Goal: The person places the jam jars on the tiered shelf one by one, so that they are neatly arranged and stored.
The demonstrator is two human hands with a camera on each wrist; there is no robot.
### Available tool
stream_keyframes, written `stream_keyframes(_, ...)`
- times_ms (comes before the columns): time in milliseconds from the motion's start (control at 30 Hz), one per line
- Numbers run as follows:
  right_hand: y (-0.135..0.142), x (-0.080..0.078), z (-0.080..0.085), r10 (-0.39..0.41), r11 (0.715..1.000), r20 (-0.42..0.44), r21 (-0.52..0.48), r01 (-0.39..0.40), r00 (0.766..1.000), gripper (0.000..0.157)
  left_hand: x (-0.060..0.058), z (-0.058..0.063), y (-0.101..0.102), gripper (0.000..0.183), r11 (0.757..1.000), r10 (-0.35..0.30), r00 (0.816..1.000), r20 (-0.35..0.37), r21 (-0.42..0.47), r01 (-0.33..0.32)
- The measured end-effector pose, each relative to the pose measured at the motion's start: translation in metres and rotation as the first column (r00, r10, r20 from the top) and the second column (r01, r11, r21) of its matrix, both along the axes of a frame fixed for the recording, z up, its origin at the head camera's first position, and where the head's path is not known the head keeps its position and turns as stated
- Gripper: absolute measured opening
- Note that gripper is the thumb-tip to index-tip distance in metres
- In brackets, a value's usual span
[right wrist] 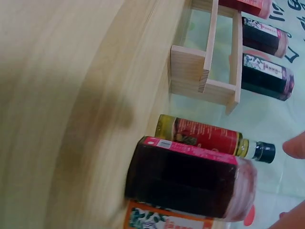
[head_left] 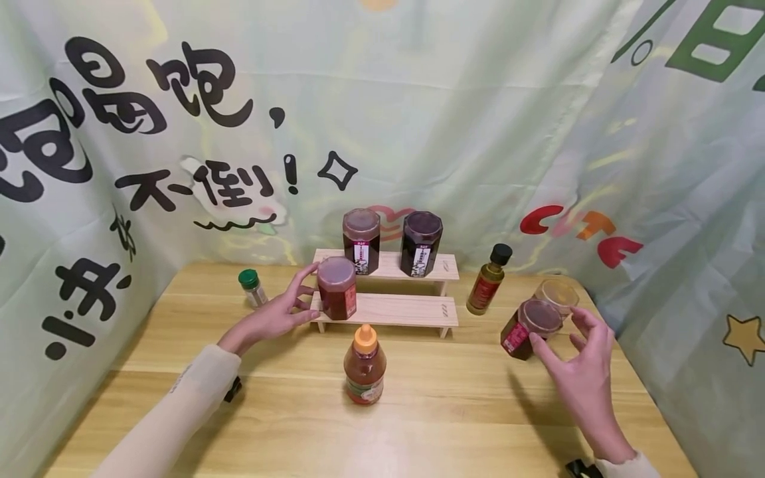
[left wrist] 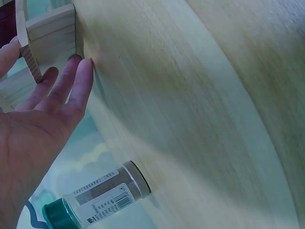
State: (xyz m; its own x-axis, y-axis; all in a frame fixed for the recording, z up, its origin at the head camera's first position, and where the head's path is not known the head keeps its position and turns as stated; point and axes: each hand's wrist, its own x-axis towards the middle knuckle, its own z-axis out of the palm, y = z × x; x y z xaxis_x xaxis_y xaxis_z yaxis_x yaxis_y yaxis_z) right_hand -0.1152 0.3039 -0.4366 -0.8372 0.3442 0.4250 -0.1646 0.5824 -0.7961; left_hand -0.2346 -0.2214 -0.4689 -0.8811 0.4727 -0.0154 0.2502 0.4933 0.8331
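Observation:
My left hand (head_left: 281, 312) is beside a red-brown jar (head_left: 337, 292) on the left end of the lower shelf of a two-step wooden rack (head_left: 406, 309). Its fingers are spread, fingertips right at the jar and the rack's end; in the left wrist view they extend along the wooden end piece (left wrist: 52, 33). On the right, my right hand (head_left: 582, 372) reaches over a dark jar (head_left: 526, 335) with a pink label, standing on the table. Thumb and forefinger are spread; in the right wrist view a fingertip (right wrist: 295, 145) is apart from this jar (right wrist: 186, 179).
Two dark jars, one (head_left: 361, 245) left and one (head_left: 422, 245) right, stand on the upper shelf. An oil bottle (head_left: 487, 282) and a pale-lidded jar (head_left: 558, 292) are at right. A green-capped shaker (head_left: 254, 289) stands left, an orange-capped squeeze bottle (head_left: 365, 368) in front.

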Motion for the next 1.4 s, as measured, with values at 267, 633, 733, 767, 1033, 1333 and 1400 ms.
stream_keyframes(267, 0.016, -0.007, -0.011, 0.149, 0.988, 0.212, -0.073, -0.136, 0.966, 0.109, -0.002, 0.002, 0.003, 0.099, 1.0, -0.013, 1.0, -0.007, -0.001, 0.013)
stream_keyframes(633, 0.019, -0.019, -0.022, 0.222, 0.974, 0.281, -0.1, -0.201, 0.934, 0.11, 0.0, 0.004, 0.0, 0.099, 1.0, -0.011, 1.0, -0.011, -0.006, 0.011)
stream_keyframes(733, 0.018, -0.021, -0.026, 0.2, 0.979, 0.269, -0.089, -0.182, 0.942, 0.108, 0.0, 0.004, 0.0, 0.099, 1.0, -0.011, 1.0, -0.008, -0.006, 0.011)
stream_keyframes(767, 0.017, -0.022, -0.027, 0.194, 0.98, 0.263, -0.09, -0.177, 0.945, 0.107, 0.0, 0.004, 0.0, 0.099, 1.0, -0.011, 1.0, -0.007, -0.004, 0.011)
stream_keyframes(1033, 0.015, -0.028, -0.034, 0.211, 0.971, 0.214, -0.159, -0.18, 0.954, 0.102, -0.001, 0.003, 0.001, 0.098, 1.0, -0.007, 1.0, -0.002, -0.004, 0.007)
stream_keyframes(1333, 0.015, -0.027, -0.041, 0.15, 0.987, 0.246, -0.095, -0.131, 0.957, 0.105, -0.002, 0.002, 0.002, 0.098, 1.0, -0.005, 1.0, 0.001, -0.006, 0.005)
stream_keyframes(1400, 0.016, -0.026, -0.041, 0.155, 0.987, 0.25, -0.07, -0.142, 0.956, 0.106, -0.002, 0.002, 0.001, 0.098, 1.0, -0.002, 1.0, 0.001, -0.009, 0.002)
